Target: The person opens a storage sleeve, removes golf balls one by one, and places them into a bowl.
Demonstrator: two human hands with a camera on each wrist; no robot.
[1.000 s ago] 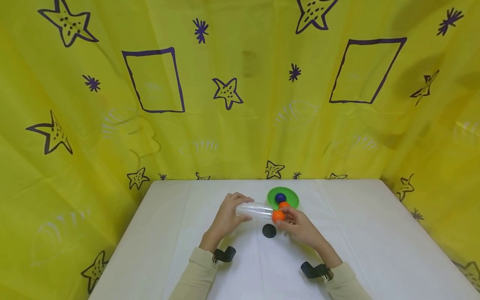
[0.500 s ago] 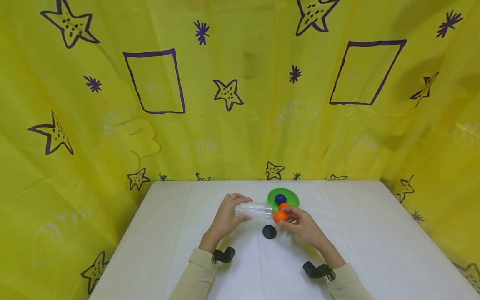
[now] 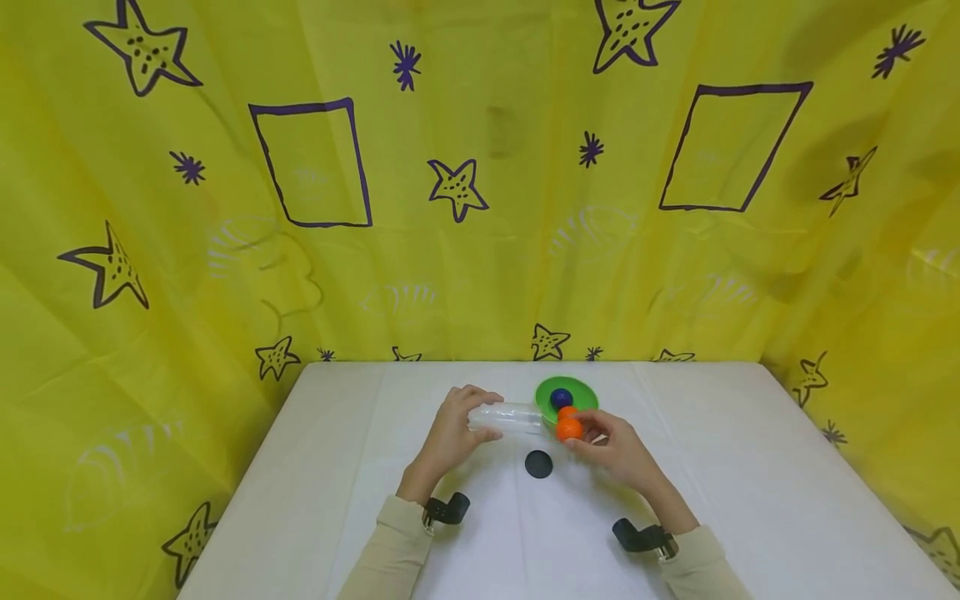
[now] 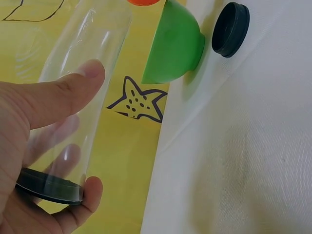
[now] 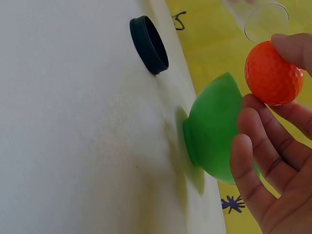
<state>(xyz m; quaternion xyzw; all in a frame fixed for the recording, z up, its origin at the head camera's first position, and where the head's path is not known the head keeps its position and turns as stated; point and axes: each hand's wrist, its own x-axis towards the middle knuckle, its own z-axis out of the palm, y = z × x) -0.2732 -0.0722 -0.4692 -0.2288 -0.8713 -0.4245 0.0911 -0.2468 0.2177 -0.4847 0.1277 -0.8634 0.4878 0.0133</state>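
Observation:
My left hand (image 3: 452, 432) grips a clear plastic tube (image 3: 513, 418) that lies nearly level above the table, its mouth toward the right. A dark cap (image 4: 51, 187) closes the tube's near end in the left wrist view; no ball shows inside. Between thumb and fingers, my right hand (image 3: 611, 446) pinches an orange golf ball (image 5: 273, 73), a little apart from the tube's open rim (image 5: 266, 22). Behind that ball stands a green bowl (image 3: 587, 392), holding a dark blue ball (image 3: 561, 397) and another orange ball (image 3: 567, 412), partly hidden.
A loose black cap (image 3: 538, 464) lies on the white table (image 3: 420, 542), in front of the bowl. A yellow curtain (image 3: 510, 275) with drawn stars hangs behind the table and at both sides.
My right hand has drawn the orange golf ball to the right, away from the tube's mouth and in front of the bowl. The left hand and tube have hardly moved.

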